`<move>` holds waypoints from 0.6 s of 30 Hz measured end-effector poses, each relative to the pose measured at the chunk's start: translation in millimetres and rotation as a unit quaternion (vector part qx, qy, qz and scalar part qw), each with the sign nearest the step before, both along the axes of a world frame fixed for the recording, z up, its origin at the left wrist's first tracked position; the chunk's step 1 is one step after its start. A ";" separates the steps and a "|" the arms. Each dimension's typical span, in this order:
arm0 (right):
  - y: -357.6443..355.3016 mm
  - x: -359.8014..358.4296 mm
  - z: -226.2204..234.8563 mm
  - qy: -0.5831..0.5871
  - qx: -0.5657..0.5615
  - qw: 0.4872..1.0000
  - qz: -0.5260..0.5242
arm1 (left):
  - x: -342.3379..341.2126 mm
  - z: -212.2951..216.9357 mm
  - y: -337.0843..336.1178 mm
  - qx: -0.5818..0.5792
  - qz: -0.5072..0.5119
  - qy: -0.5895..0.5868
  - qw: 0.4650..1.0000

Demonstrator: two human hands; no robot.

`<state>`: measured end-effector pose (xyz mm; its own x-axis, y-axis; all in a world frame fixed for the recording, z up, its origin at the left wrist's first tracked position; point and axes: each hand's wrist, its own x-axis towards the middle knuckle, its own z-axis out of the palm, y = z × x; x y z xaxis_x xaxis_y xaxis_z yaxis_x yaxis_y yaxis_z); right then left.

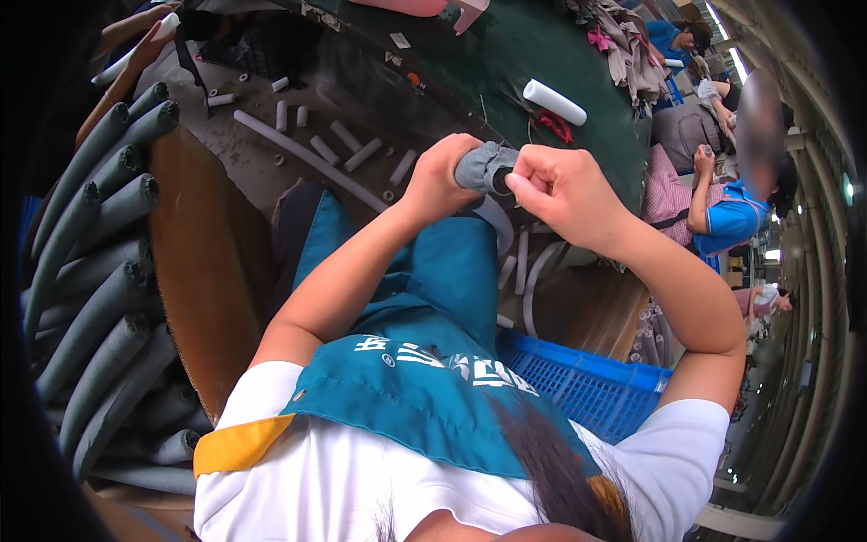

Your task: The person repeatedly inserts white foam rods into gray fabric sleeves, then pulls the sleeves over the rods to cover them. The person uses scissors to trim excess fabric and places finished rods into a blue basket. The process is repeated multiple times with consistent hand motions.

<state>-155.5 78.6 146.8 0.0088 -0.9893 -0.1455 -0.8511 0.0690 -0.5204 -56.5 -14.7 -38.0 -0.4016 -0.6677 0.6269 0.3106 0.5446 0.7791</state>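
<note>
My left hand is wrapped round a tube with a grey cloth cover, held in front of me over my lap. The cloth looks bunched near the tube's end, where a dark opening shows. My right hand has its fingers curled in a pinch at the cloth's edge. A white curved tube shows just below the hands; whether it joins the covered one, I cannot tell. Beyond my right hand, a short white foam tube and red-handled scissors lie on the green table.
Several grey cloth-covered tubes stand in a cardboard box at my left. White foam offcuts and a long foam tube lie on the floor. A blue crate is at my right. Other people sit at the right; another person's hands show upper left.
</note>
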 end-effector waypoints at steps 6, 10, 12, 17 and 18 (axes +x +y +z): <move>-8.6 -9.0 1.3 0.107 0.106 0.988 -0.042 | -10.2 3.6 1.5 -0.099 0.073 -0.028 0.992; -8.0 -12.1 3.5 0.002 0.248 0.959 -0.134 | -18.1 3.5 10.9 -0.143 0.098 -0.039 0.984; -4.3 -13.7 1.0 -0.072 0.286 0.936 -0.193 | -20.5 1.7 11.6 -0.156 0.095 -0.062 0.981; 12.8 -16.1 -6.1 -0.183 0.258 0.919 -0.236 | -9.5 23.1 23.0 -0.117 0.018 -0.062 0.991; 15.7 -15.9 -7.0 -0.191 0.255 0.917 -0.242 | -8.4 31.0 29.1 -0.076 -0.029 -0.044 0.996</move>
<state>-171.3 94.3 139.8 -0.2668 -0.6952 -0.6675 -0.4198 0.7072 -0.5688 -64.8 14.5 -6.9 -0.4949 -0.5408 0.6801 0.2799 0.6417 0.7140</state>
